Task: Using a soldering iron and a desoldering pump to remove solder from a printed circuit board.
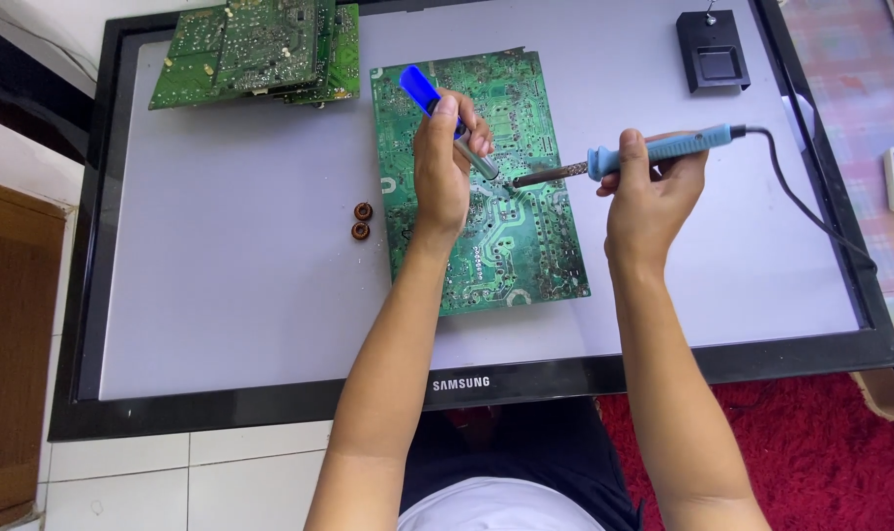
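Head view: green circuit board (pixel 486 197), at table centre, is being desoldered, work unfinished, left hand (pixel 442 162) clamped on blue-capped solder sucker (pixel 447 116), right hand (pixel 653 187), at 3 o'clock, gripping soldering iron (pixel 643 154).

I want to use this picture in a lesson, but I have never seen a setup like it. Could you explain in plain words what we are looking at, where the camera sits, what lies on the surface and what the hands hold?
There is one picture, taken by a camera worn on a person's head, looking down at their own two bare arms. The work surface is a flat screen with a black frame, laid face up. On it lies a green circuit board. The right hand holds a light blue soldering iron with a black cord, its tip on the board. The left hand holds a pen-like tool with a blue end, its point close to the iron's tip. Also on the screen: a stack of green boards, two small copper-coloured rings and a small black stand.
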